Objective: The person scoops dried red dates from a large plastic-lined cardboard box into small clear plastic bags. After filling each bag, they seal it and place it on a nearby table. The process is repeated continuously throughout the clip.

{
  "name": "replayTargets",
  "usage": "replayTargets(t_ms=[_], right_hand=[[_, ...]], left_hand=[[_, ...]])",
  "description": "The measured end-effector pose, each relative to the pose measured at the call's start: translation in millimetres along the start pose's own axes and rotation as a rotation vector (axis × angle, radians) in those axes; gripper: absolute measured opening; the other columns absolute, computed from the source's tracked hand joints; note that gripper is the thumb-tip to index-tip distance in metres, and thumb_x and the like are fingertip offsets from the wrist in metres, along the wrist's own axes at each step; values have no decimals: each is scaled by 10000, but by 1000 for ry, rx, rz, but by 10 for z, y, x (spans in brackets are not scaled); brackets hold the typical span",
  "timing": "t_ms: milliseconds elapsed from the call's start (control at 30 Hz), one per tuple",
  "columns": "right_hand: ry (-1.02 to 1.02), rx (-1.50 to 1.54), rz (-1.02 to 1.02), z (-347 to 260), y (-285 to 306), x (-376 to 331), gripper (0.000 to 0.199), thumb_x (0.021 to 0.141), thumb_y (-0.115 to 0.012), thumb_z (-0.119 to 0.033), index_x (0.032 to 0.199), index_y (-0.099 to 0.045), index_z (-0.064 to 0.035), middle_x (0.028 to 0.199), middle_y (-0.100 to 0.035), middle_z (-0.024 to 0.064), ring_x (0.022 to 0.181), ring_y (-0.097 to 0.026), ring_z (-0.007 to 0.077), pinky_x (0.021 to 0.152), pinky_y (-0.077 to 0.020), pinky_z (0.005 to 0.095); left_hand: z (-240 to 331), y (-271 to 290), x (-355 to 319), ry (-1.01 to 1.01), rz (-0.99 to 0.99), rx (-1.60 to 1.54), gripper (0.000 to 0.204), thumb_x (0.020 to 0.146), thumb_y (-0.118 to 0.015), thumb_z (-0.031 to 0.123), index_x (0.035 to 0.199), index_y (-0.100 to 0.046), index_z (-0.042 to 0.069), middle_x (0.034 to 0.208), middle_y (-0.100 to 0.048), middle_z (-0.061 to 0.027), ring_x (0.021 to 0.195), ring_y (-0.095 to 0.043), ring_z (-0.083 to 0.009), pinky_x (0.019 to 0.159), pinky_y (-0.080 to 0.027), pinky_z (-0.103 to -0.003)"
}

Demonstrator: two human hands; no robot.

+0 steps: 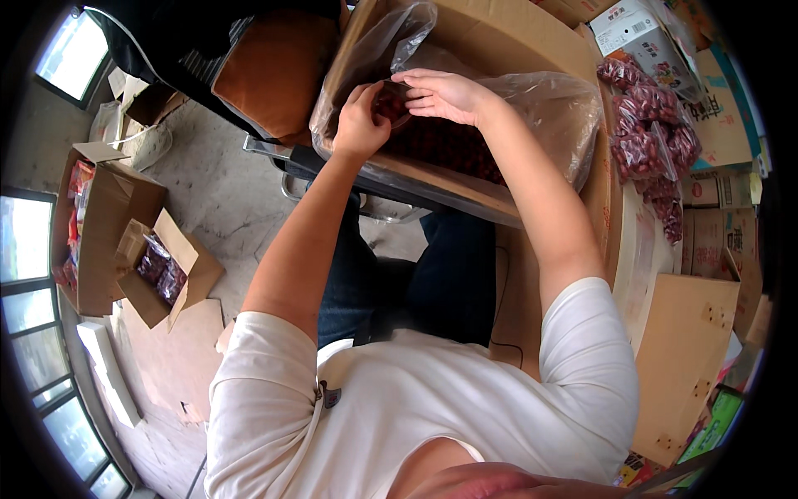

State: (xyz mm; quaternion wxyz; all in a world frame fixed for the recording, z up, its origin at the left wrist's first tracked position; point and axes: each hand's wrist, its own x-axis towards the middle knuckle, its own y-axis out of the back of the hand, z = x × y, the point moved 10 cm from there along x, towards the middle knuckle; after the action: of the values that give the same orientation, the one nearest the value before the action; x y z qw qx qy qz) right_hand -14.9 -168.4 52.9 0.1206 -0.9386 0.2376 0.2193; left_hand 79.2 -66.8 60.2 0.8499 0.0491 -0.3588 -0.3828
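Note:
Dark red dried dates (pixel 440 150), by their look, fill a large cardboard box (pixel 515 33) with a clear plastic liner (pixel 553 108) folded over its rim. At the box's left side, my left hand (pixel 361 125) curls round a small round container (pixel 392 110) with dates in it. Whether that container is a cup or a bag, I cannot make out. My right hand (pixel 445 96) reaches over the box from the right, its fingers stretched out and pointing at the container's far edge. Its palm holds nothing that shows.
Clear bags packed with dates (pixel 652 125) are piled to the right of the box. An opened carton with packed bags (pixel 170 274) stands on the floor at left, beside a taller carton (pixel 108 216). A brown cushion (pixel 270 75) lies at the back left.

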Motion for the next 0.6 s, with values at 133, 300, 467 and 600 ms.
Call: replayTargets(t_ms=[133, 300, 467, 600], right_hand=[[163, -582, 140, -124, 106, -78, 242, 925, -565, -166, 1147, -605, -75, 1184, -625, 119, 1014, -621, 282, 840, -498, 426], [679, -1434, 430, -232, -87, -331, 190, 789, -544, -5, 942, -637, -69, 987, -622, 133, 970, -596, 327, 820, -482, 422], [750, -1452, 528, -93, 24, -345, 64, 806, -533, -50, 828, -593, -40, 891, -590, 143, 910, -591, 348, 749, -478, 429], [722, -1246, 535, 77, 207, -346, 60, 781, -540, -47, 726, -551, -24, 819, -563, 163, 842, -587, 355, 697, -465, 434]], left_hand=[[-13, -14, 7, 11, -18, -8, 503, 672, -512, -48, 1166, -595, -12, 1092, -604, -172, 815, -607, -305, 725, -501, -353], [-2, -36, 33, 21, -50, -8, 437, 713, -481, -56, 1129, -606, -9, 1056, -608, -214, 953, -600, -392, 857, -493, -427], [-95, -176, 74, 14, -108, 72, 215, 793, -558, -26, 1007, -567, -1, 928, -648, -174, 884, -635, -362, 748, -504, -401], [-246, -259, 36, 111, -149, 78, 265, 757, -616, -32, 990, -498, 12, 828, -653, -174, 816, -646, -370, 723, -512, -428]])
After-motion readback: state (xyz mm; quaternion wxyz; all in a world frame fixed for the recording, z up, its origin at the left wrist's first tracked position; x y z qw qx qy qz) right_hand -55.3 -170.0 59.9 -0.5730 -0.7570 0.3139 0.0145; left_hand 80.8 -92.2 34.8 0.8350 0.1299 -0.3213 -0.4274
